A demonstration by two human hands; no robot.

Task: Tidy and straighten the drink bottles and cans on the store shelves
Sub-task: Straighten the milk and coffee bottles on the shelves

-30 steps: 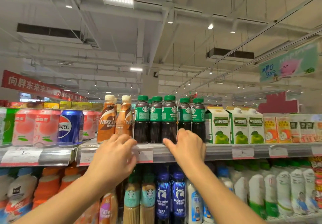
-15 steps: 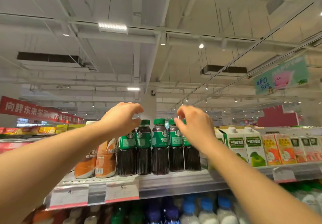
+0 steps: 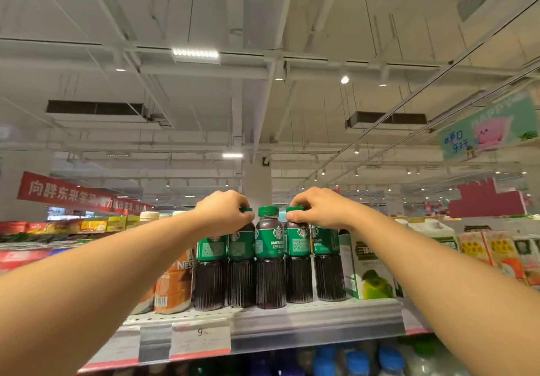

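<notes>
A row of dark coffee bottles with green labels and green caps stands upright on the top shelf (image 3: 292, 321). My left hand (image 3: 223, 212) grips the cap of the second bottle from the left (image 3: 241, 273). My right hand (image 3: 318, 210) grips the cap of the fourth bottle (image 3: 298, 273). Between them the middle bottle (image 3: 270, 258) stands free, its cap uncovered. The outer bottles' caps are hidden behind my hands.
Orange-brown Nescafe bottles (image 3: 175, 282) stand left of the row, partly behind my left forearm. White and green apple-juice cartons (image 3: 371, 270) stand to the right, with orange cartons (image 3: 496, 256) beyond. Price tags (image 3: 200, 339) hang on the shelf edge. Blue-capped bottles (image 3: 356, 361) fill the shelf below.
Both hands came down from above the row and closed on two bottle caps. The view has tilted further upward, so the shelf sits lower in frame.
</notes>
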